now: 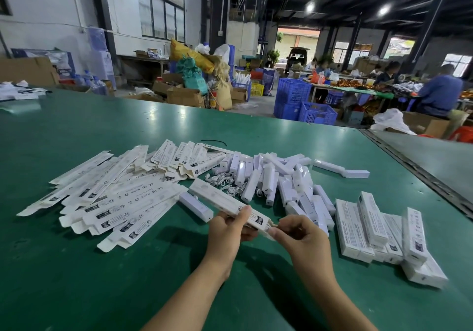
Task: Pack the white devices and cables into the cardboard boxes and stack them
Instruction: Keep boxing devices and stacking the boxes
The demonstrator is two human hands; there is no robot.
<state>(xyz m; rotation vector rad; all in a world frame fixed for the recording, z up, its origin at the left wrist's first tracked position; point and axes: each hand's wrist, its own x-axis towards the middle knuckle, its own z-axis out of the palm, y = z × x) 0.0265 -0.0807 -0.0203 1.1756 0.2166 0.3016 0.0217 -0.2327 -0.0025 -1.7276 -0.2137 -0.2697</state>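
Both hands work the near end of one long white cardboard box (220,198) just above the green table (76,279).

The left hand (230,228) curls its fingers (243,214) round the box near its end, and the right hand (299,238) pinches the end flap, probably tucking it shut. The box looks light but thin-walled and easy to crush, so it is best gripped by its long edges, not its faces. Left of the fingers is a heap of flat unfolded white cartons (122,195), roughly two dozen. Beyond the fingers are about thirty smooth white plastic bar-shaped devices (276,177), likely slippery, and a tangle of limp coiled white cables (222,181) that I cannot count. Right of the fingers are about eight packed boxes (371,230), loosely stacked.
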